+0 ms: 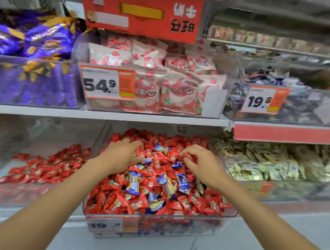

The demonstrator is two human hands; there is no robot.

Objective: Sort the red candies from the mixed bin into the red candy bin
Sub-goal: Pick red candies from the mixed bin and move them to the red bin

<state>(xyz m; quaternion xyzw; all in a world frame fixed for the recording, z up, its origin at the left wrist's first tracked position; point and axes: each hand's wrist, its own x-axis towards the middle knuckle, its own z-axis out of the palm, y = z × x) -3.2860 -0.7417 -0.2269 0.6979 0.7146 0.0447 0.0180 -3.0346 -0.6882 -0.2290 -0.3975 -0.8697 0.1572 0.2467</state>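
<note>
Both hands are down in the mixed bin (161, 222), a clear tub on the lower shelf heaped with red candies (114, 200) and a scattering of blue candies (133, 184) among them. The left hand (122, 155) lies palm-down on the back of the heap with its fingers spread and curled into the wrappers, which looks like raking up several at once rather than choosing one. The right hand (195, 161) is cupped, thumb and fingertips closing on a red candy near the middle of the heap; how many it holds I cannot tell. Working with both hands likely speeds the picking, since red far outnumbers blue here. The red candy bin (43, 169) sits just beside the mixed one on the left, holding only red wrappers in a shallower layer, so the carry is short, especially for the left hand. A bin of pale gold candies (266, 167) flanks the right side. Plenty of red remains, so the sorting seems far from done
</note>
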